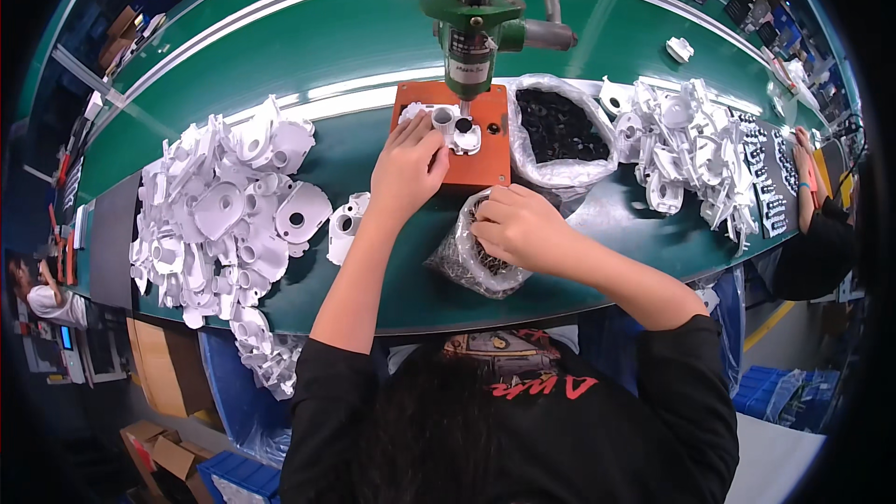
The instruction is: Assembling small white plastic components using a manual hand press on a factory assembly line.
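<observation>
As the right hand (525,227) bunches its fingers in one clear bag (493,286), pinch hidden, the left hand (408,171) rests its fingers on one white part (467,142), grip unclear, atop one orange block (478,171). Beyond the right fingers sits one black-filled bag (562,173); one white heap (219,213) lies well left, another heap (679,126) well right.

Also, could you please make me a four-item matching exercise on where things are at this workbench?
1. Left hand
2. Right hand
3. Bag of black parts
4. Green press head

A. Directly above the orange block
B. At the mouth of the clear bag
C. On the white plastic part
D. Just right of the orange block

Pairs: 1-C, 2-B, 3-D, 4-A
</observation>
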Demonstrator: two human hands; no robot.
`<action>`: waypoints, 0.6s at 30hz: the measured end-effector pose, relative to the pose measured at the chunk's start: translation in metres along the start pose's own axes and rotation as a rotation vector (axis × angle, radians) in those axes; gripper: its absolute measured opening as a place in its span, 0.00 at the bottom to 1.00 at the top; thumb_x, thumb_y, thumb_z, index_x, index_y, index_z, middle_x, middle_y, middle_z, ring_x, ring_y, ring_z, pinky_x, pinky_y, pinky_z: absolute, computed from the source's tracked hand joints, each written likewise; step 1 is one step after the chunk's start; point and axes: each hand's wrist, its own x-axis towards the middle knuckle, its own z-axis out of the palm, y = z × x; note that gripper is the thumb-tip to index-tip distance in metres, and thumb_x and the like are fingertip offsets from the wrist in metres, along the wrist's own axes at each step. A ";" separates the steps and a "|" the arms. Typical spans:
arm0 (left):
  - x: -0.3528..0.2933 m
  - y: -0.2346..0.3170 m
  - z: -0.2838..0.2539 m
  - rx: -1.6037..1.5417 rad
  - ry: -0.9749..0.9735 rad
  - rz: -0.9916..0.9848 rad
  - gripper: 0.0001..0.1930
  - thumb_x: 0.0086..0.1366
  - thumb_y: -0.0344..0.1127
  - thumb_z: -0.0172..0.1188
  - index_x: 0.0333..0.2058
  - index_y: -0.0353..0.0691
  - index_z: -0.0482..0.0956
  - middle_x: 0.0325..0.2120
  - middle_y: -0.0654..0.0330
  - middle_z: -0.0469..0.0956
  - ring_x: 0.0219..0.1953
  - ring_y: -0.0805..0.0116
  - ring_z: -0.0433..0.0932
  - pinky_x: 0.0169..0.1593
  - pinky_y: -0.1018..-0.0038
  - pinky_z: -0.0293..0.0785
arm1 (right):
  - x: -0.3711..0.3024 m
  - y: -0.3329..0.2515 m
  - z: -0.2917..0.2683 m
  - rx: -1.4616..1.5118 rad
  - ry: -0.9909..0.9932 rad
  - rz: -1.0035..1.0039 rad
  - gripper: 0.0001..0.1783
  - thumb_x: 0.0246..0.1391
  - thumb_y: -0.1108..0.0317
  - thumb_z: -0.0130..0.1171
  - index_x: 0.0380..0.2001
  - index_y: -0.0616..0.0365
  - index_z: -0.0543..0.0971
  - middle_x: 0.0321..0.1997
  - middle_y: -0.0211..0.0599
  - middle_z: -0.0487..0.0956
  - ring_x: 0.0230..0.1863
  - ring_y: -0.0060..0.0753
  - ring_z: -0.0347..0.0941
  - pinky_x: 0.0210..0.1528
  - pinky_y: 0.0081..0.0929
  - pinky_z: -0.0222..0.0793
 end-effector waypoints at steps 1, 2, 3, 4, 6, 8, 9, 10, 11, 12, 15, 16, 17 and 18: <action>0.000 -0.001 0.001 -0.005 0.006 0.008 0.05 0.54 0.29 0.58 0.27 0.34 0.73 0.42 0.46 0.77 0.49 0.47 0.74 0.56 0.59 0.68 | 0.000 0.000 0.001 0.008 0.012 -0.014 0.07 0.38 0.66 0.63 0.23 0.53 0.77 0.29 0.27 0.72 0.37 0.31 0.68 0.41 0.28 0.65; 0.000 -0.001 0.001 -0.005 0.007 0.006 0.05 0.54 0.29 0.58 0.27 0.34 0.73 0.42 0.46 0.77 0.49 0.47 0.74 0.56 0.59 0.68 | 0.001 0.001 0.001 0.016 0.023 -0.029 0.07 0.38 0.66 0.63 0.23 0.53 0.77 0.28 0.27 0.72 0.37 0.31 0.68 0.41 0.28 0.66; 0.000 -0.001 0.001 0.000 0.008 0.003 0.05 0.54 0.29 0.58 0.27 0.34 0.73 0.42 0.46 0.77 0.49 0.47 0.74 0.55 0.59 0.69 | 0.002 0.001 0.001 0.017 0.022 -0.030 0.07 0.38 0.66 0.63 0.23 0.53 0.77 0.28 0.27 0.72 0.37 0.31 0.68 0.41 0.28 0.66; -0.001 -0.001 0.001 0.004 0.009 0.000 0.05 0.54 0.29 0.58 0.27 0.34 0.73 0.42 0.46 0.77 0.49 0.47 0.74 0.55 0.59 0.69 | 0.002 0.001 0.001 0.032 0.016 -0.036 0.07 0.38 0.66 0.62 0.22 0.54 0.77 0.28 0.28 0.72 0.36 0.31 0.69 0.41 0.28 0.66; -0.001 -0.001 0.001 0.003 0.012 -0.005 0.05 0.54 0.29 0.58 0.27 0.34 0.73 0.42 0.46 0.77 0.49 0.47 0.74 0.55 0.59 0.69 | 0.003 0.001 0.002 0.049 0.008 -0.044 0.07 0.38 0.65 0.62 0.22 0.54 0.77 0.28 0.28 0.72 0.36 0.32 0.69 0.41 0.29 0.67; -0.001 0.000 0.001 0.000 0.012 -0.005 0.05 0.54 0.29 0.58 0.27 0.34 0.73 0.42 0.46 0.77 0.49 0.47 0.74 0.55 0.59 0.69 | 0.001 0.001 0.005 0.107 0.050 -0.027 0.08 0.38 0.65 0.61 0.22 0.55 0.77 0.28 0.30 0.73 0.35 0.33 0.70 0.40 0.30 0.68; 0.000 0.001 0.000 -0.001 0.007 -0.004 0.05 0.54 0.29 0.58 0.27 0.34 0.73 0.41 0.46 0.77 0.49 0.47 0.74 0.56 0.59 0.68 | 0.001 0.001 0.006 0.107 0.050 -0.026 0.08 0.38 0.65 0.61 0.22 0.55 0.77 0.28 0.30 0.73 0.35 0.33 0.70 0.40 0.30 0.68; 0.001 0.001 0.000 -0.002 0.002 -0.003 0.05 0.54 0.29 0.58 0.27 0.34 0.73 0.41 0.46 0.77 0.49 0.47 0.74 0.56 0.59 0.68 | 0.003 0.001 0.008 0.123 0.064 -0.017 0.08 0.38 0.67 0.62 0.23 0.57 0.77 0.27 0.32 0.73 0.33 0.35 0.71 0.38 0.32 0.69; 0.000 0.001 0.000 -0.002 0.000 -0.002 0.05 0.54 0.29 0.58 0.27 0.34 0.73 0.41 0.46 0.77 0.49 0.47 0.74 0.56 0.59 0.68 | 0.004 0.000 0.009 0.138 0.078 -0.008 0.08 0.37 0.68 0.62 0.24 0.59 0.77 0.26 0.34 0.74 0.31 0.38 0.72 0.36 0.33 0.70; 0.000 0.001 0.000 -0.001 0.009 -0.001 0.05 0.54 0.29 0.58 0.27 0.34 0.73 0.41 0.46 0.77 0.50 0.47 0.74 0.56 0.59 0.68 | 0.005 -0.001 0.008 0.138 0.079 -0.005 0.08 0.37 0.68 0.62 0.24 0.59 0.77 0.26 0.34 0.74 0.31 0.38 0.72 0.36 0.33 0.70; 0.000 0.001 -0.001 -0.004 0.013 -0.005 0.05 0.54 0.29 0.58 0.27 0.35 0.73 0.41 0.46 0.77 0.50 0.47 0.74 0.56 0.59 0.68 | 0.007 -0.004 0.004 0.153 0.086 0.042 0.07 0.38 0.70 0.61 0.23 0.60 0.77 0.26 0.35 0.74 0.29 0.40 0.72 0.34 0.35 0.70; 0.000 0.001 -0.001 -0.008 0.009 -0.010 0.05 0.54 0.29 0.58 0.27 0.35 0.73 0.41 0.46 0.77 0.50 0.47 0.74 0.56 0.59 0.68 | 0.006 -0.005 0.004 0.188 0.063 0.107 0.06 0.38 0.70 0.61 0.23 0.60 0.76 0.26 0.36 0.74 0.29 0.41 0.73 0.34 0.35 0.71; 0.000 0.001 0.000 -0.009 0.010 -0.012 0.05 0.54 0.29 0.58 0.27 0.35 0.73 0.41 0.46 0.77 0.50 0.47 0.74 0.56 0.59 0.68 | 0.005 -0.004 0.002 0.222 0.040 0.173 0.06 0.38 0.71 0.60 0.23 0.60 0.76 0.26 0.37 0.74 0.29 0.42 0.73 0.33 0.35 0.71; 0.000 0.001 0.000 -0.012 0.014 -0.007 0.05 0.54 0.29 0.58 0.27 0.35 0.73 0.41 0.46 0.77 0.50 0.47 0.74 0.56 0.59 0.68 | 0.005 -0.004 -0.001 0.222 0.037 0.172 0.06 0.38 0.71 0.60 0.23 0.60 0.76 0.26 0.37 0.74 0.29 0.42 0.73 0.33 0.35 0.71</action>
